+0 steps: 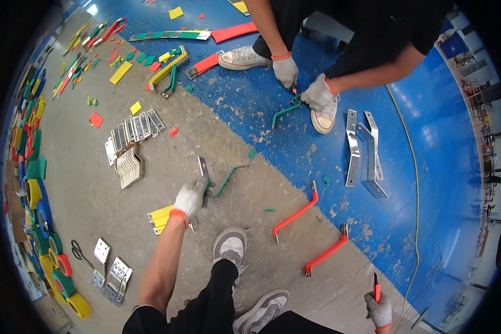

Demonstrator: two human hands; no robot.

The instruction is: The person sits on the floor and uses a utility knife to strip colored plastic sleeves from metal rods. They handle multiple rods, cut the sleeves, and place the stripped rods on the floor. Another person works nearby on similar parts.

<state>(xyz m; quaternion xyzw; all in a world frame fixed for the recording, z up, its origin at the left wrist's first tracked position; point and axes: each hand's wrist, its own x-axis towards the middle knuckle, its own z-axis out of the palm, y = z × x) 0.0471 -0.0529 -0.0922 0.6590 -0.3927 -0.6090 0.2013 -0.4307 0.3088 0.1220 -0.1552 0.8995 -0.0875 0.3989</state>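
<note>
My left hand (189,199), in a white-grey glove with an orange cuff, is closed around a bent metal bar (202,165) with a bare silver end and green sleeving. Just right of it a thin green-covered bar (226,181) lies on the floor. My right hand (379,312), gloved too, is at the lower right, closed on a red-handled utility knife (377,290) with its dark blade pointing up. Two bent bars in red sleeving, an upper red bar (296,216) and a lower red bar (327,253), lie between my hands. Yellow-covered bars (160,218) lie beside my left wrist.
A co-worker's gloved hands (318,93) work on a green bar (286,111) ahead. Stacked silver bars (129,161), metal plates (117,278), scissors (79,251) and coloured rolls (63,282) lie leftward. Bare bent bars (352,147) and a yellow cable (414,195) are at right.
</note>
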